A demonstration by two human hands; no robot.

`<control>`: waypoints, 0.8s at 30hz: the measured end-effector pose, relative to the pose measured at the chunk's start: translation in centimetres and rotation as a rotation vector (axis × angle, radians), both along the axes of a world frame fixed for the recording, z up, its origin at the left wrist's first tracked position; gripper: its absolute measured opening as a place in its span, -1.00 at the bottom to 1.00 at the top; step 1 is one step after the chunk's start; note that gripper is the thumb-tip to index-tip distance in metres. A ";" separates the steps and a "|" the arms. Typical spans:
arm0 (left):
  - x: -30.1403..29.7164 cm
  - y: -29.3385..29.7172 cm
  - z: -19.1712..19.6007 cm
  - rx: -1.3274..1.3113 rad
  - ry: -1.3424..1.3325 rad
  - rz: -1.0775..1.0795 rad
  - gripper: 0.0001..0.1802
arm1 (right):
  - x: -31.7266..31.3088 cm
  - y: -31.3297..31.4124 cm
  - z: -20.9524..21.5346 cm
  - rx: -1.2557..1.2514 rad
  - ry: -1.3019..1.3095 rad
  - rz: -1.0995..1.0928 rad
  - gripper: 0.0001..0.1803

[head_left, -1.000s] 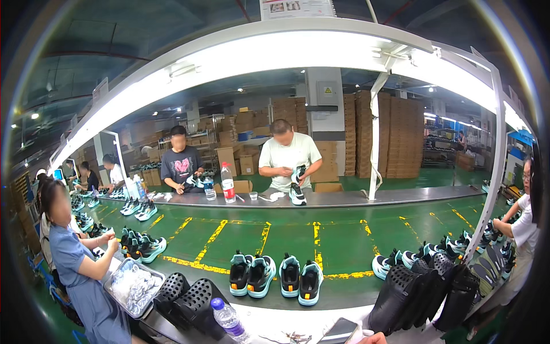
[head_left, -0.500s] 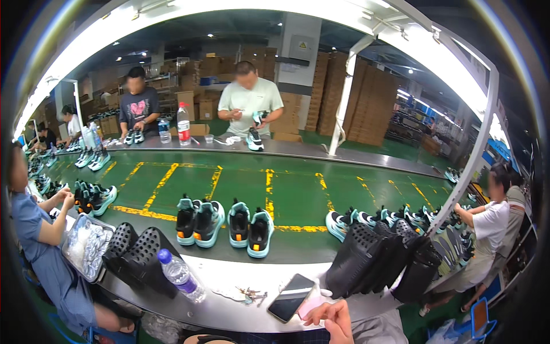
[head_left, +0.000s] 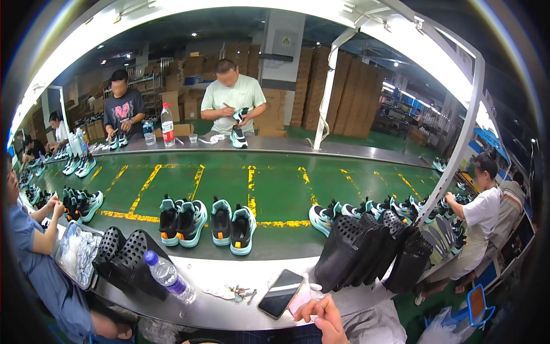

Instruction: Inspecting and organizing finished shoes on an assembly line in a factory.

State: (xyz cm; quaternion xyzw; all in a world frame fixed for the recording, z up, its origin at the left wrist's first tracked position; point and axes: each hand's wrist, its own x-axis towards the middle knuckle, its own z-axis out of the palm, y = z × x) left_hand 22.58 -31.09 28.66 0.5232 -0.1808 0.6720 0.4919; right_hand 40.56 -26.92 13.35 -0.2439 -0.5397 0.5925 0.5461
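My right hand [head_left: 322,319] is at the near edge of the white-covered worktop, fingers loosely bent and apart, with nothing visible in them. Beside its fingertips are a pink sheet [head_left: 300,297] and a dark-screened smartphone [head_left: 281,293]. A bunch of keys [head_left: 239,292] lies left of the phone. Further left leans a clear bottle [head_left: 171,277] with a purple cap. Two pairs of black and mint sneakers, a left pair [head_left: 191,222] and a right pair [head_left: 242,230], stand beyond the worktop on the green belt. My left hand is out of view.
Black perforated boot-shaped forms stand at left [head_left: 137,258] and right [head_left: 346,249]. A tray [head_left: 90,281] of crumpled wrapping sits at far left. More sneakers [head_left: 329,217] line the right side. Co-workers stand across the belt and at both sides; a white post [head_left: 458,155] rises at right.
The whole view has shifted, moving the scene slightly left in the picture. My right hand stays beside the phone and pink sheet. Across the belt, a co-worker's hand has moved closer to the held shoe.
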 end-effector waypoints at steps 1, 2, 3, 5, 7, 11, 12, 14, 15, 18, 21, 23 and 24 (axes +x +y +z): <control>-1.4 0.6 -0.7 0.063 0.125 -0.108 -0.86 | 0.0 0.3 -0.2 0.015 0.021 0.008 -0.86; -2.3 1.0 -1.3 0.130 0.252 -0.214 -0.87 | 0.1 0.5 -0.3 0.033 0.043 0.017 -0.86; -2.7 1.0 -1.7 0.147 0.255 -0.205 -0.87 | 0.0 0.6 -0.3 0.050 0.043 0.024 -0.86; -3.3 0.9 -2.3 0.253 0.277 -0.274 -0.86 | -0.3 0.4 -0.4 -0.018 0.016 -0.009 -0.83; -2.5 2.1 0.0 0.463 0.207 -0.196 -0.82 | -0.3 0.5 -1.5 -0.022 0.028 0.024 -0.83; -1.4 2.0 0.0 0.671 0.281 -0.331 -0.81 | 1.6 0.7 -3.2 -0.016 -0.022 0.013 -0.88; -1.0 2.1 -0.4 0.673 0.268 -0.393 -0.84 | 2.0 0.8 -3.0 0.031 -0.055 0.003 -0.88; -0.7 2.7 -1.4 0.673 0.272 -0.454 -0.84 | 2.0 1.3 -3.5 0.027 -0.110 0.006 -0.89; -0.6 3.0 -1.7 0.674 0.320 -0.453 -0.84 | 1.9 1.5 -3.7 0.062 -0.151 0.018 -0.90; 0.6 3.5 -1.9 0.603 0.233 -0.424 -0.81 | 2.2 1.7 -3.7 0.149 -0.164 -0.014 -0.91; 1.5 3.8 -1.7 0.587 0.235 -0.403 -0.80 | 2.4 1.9 -4.3 0.072 -0.038 -0.002 -0.92; 1.8 4.0 -2.8 0.572 0.260 -0.436 -0.81 | 3.0 1.5 -3.2 0.027 -0.077 0.002 -0.93; 1.9 4.1 -3.0 0.565 0.247 -0.457 -0.81 | 3.0 1.4 -2.8 0.015 -0.092 -0.016 -0.93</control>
